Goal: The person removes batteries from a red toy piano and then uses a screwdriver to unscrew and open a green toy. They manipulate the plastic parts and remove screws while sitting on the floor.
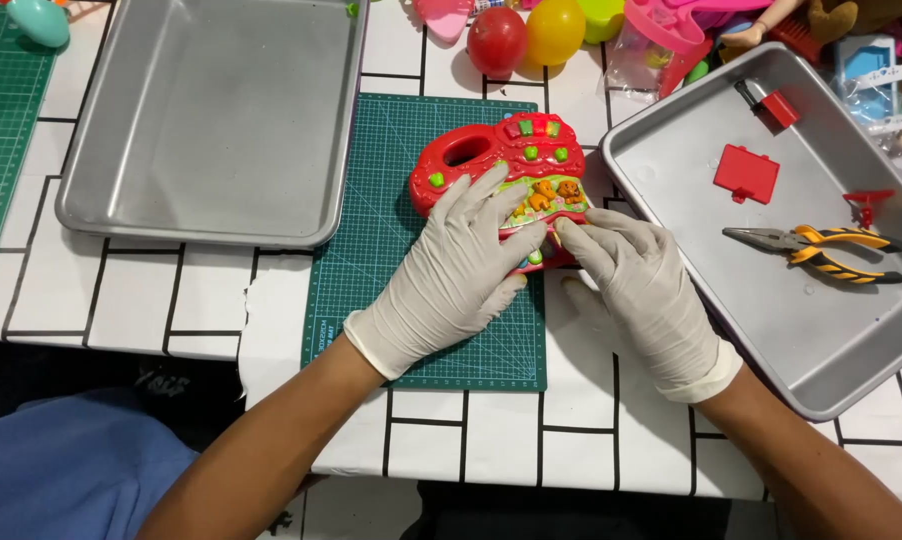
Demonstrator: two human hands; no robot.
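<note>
I am steadying the red toy keyboard (506, 170) on the green cutting mat (371, 230), near the middle of the surface (571, 440), between the empty left tray (211, 120) and the right tray (801, 320). The step in hand appears to be work on the toy's near right edge.

My left hand (451, 275) is lying flat across the toy, fingers spread, pressing rather than closing. My right hand (641, 285) is touching the toy's near right edge with its fingertips; the grip is narrow, but I cannot tell whether it is pinching anything.

Red plastic parts (746, 172) and yellow-handled pliers (821, 248) are lying in the right tray. Any next move likely calls for firm hold-down and a careful pull.
</note>
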